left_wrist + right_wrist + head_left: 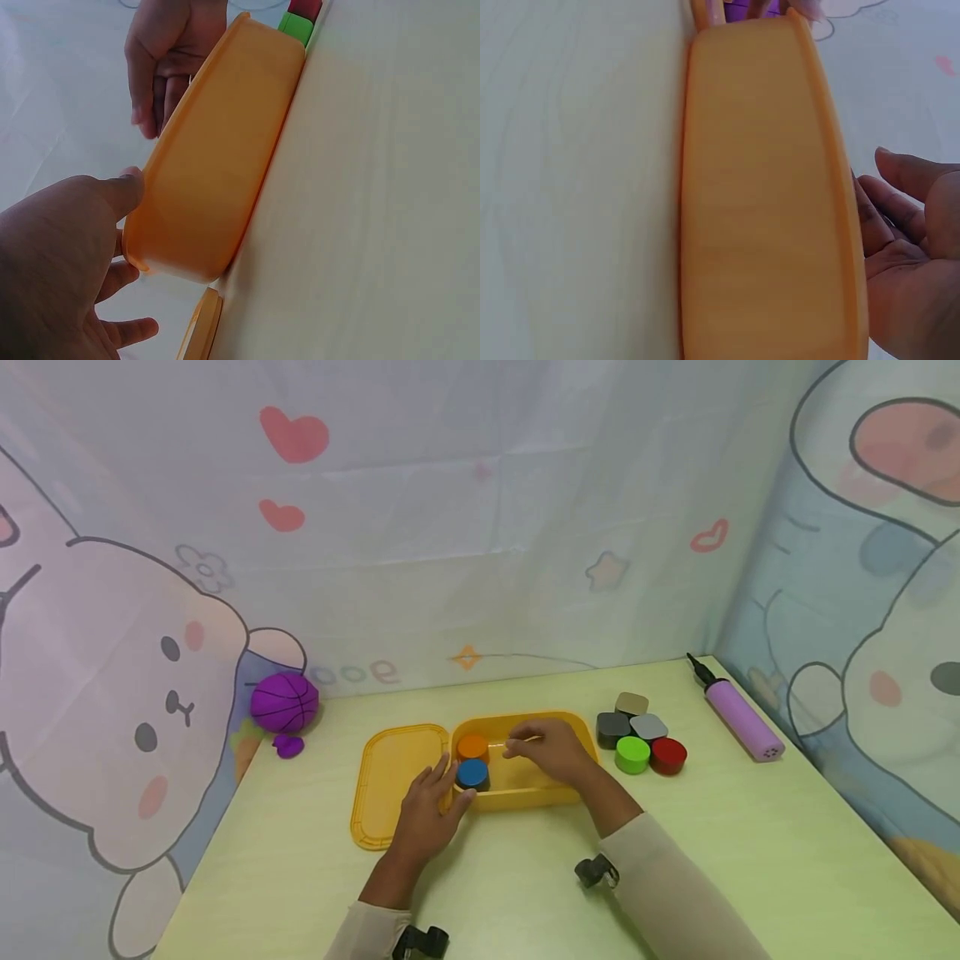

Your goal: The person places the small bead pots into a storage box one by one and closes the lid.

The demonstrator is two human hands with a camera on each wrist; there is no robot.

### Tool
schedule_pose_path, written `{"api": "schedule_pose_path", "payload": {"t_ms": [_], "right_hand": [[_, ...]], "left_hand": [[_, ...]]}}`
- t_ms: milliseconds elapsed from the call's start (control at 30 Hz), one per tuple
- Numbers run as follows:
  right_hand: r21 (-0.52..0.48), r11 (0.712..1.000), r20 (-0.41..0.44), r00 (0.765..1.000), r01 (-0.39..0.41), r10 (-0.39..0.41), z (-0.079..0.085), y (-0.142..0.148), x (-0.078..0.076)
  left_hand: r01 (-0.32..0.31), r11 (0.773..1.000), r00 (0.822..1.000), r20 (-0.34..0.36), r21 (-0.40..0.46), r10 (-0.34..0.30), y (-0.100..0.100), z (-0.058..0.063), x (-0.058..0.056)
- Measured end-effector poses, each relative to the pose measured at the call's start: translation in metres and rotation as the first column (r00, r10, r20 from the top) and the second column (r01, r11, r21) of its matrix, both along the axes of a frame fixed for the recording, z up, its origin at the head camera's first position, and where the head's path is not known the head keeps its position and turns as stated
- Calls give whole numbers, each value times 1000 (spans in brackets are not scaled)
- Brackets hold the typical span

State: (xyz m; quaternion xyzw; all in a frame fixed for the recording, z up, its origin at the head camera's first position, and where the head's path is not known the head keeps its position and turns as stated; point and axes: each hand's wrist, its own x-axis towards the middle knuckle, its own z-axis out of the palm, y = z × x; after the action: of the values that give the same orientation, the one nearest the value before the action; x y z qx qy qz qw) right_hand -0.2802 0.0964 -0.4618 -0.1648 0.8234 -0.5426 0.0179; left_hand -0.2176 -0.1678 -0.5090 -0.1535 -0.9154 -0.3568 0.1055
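A yellow rectangular container (525, 799) sits on the table. Inside it, at the left end, are an orange round piece (472, 747) and a blue-topped round piece (472, 772). My left hand (429, 810) is at the container's front left corner, thumb at the rim and the other fingers spread. Over the inside of the container hovers my right hand (551, 748), its fingers loosely bent and nothing visible in them. In the right wrist view, the container's wall (765, 187) partly hides the right fingers, with the thumb (907, 171) held apart.
A yellow lid (397, 785) lies left of the container. To the right stand a green (632, 755) and a red round piece (668, 757), with several squarish grey and beige ones behind. A purple pump (744, 720) lies far right; a purple ball (285, 702) sits far left.
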Motion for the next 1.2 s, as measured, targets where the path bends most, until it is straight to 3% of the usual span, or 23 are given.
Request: {"api": "schedule_pose_path", "payload": {"t_ms": [300, 467, 700, 1000, 1200], "right_hand": [[-112, 992, -88, 993, 65, -75, -7, 47, 8], [-116, 988, -123, 986, 101, -116, -12, 70, 15], [-213, 971, -244, 956, 110, -162, -13, 92, 25], [-227, 962, -307, 926, 151, -218, -15, 128, 37], [-189, 946, -293, 904, 265, -312, -17, 148, 43]], "left_hand": [[10, 1000, 1000, -14, 2, -10, 0, 2, 0], [8, 1000, 1000, -13, -2, -8, -2, 3, 0], [2, 1000, 1000, 2, 9, -2, -1, 2, 2], [2, 1000, 1000, 11, 8, -2, -1, 1, 2], [4, 1000, 1000, 7, 16, -4, 0, 1, 3]]}}
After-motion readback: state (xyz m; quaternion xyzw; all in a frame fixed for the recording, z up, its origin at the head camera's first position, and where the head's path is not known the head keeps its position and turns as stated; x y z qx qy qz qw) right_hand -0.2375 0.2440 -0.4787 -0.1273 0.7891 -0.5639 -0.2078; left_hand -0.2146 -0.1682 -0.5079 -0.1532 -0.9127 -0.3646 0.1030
